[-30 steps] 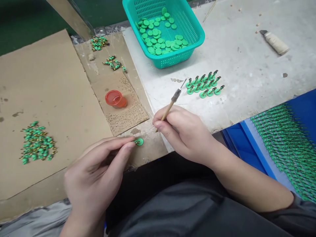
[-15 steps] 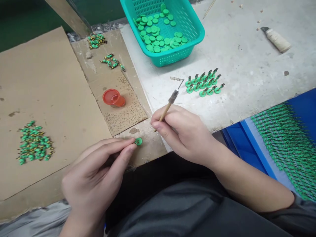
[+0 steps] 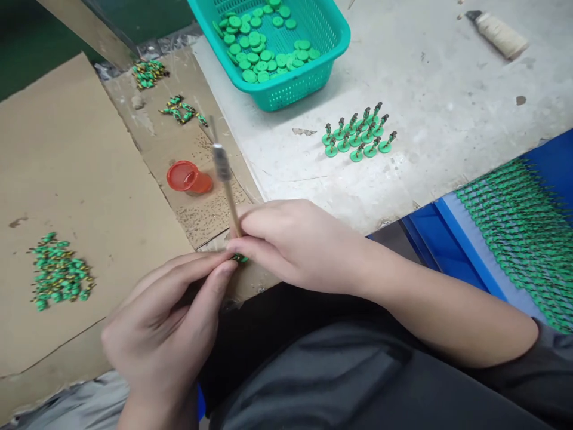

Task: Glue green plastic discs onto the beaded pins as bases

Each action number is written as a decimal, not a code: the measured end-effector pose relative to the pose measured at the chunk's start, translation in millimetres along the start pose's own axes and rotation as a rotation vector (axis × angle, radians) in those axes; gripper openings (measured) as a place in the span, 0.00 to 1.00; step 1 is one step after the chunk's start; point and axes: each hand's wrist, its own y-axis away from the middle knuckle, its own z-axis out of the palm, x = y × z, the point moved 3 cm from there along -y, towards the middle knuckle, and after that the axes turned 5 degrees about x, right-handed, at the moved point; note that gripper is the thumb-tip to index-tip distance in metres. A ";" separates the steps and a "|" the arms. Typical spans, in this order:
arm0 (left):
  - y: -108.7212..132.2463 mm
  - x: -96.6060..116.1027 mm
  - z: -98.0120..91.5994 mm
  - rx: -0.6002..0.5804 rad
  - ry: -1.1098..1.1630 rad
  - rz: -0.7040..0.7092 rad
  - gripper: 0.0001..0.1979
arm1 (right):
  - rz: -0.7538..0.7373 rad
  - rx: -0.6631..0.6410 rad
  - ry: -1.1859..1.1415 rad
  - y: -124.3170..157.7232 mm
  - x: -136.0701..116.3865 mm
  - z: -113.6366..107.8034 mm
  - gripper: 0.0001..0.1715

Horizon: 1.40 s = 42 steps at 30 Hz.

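Note:
My left hand [image 3: 174, 316] pinches a small green figurine [image 3: 240, 258] between thumb and forefinger at the near edge of the cardboard. Its round green base shows partly; the rest is hidden by my fingers. Close against it, my right hand [image 3: 299, 245] is closed round a thin wooden-handled needle tool [image 3: 230, 197]. The tool points up and away, with its dark collar and thin tip blurred. Fingers of both hands meet at the figurine. Beyond them a small red cup [image 3: 182, 176] lies tilted on speckled cardboard [image 3: 201, 221].
Finished-looking figurines [image 3: 357, 137] stand on green discs on the white tabletop. A teal basket [image 3: 290, 92] holds many green discs. Piles of loose figurine pieces [image 3: 60, 272] lie on cardboard at left. A glue bottle [image 3: 501, 36] lies far right; a blue crate [image 3: 470, 251] of green pieces sits below.
My right hand has moved left to meet my left hand at the figurine, and the tool has swung from pointing up-right to up-left. The whole view has shifted slightly.

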 end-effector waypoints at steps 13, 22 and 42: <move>2.5 -5.4 -2.0 0.023 -0.009 -0.018 0.07 | -0.013 -0.037 -0.040 -6.5 3.2 5.1 0.20; 1.6 -4.2 -1.7 0.033 -0.030 -0.004 0.05 | -0.041 -0.103 -0.032 -7.6 1.7 6.1 0.17; -2.6 -1.8 0.1 -0.012 -0.023 0.077 0.09 | -0.160 0.097 -0.002 5.4 3.5 8.4 0.17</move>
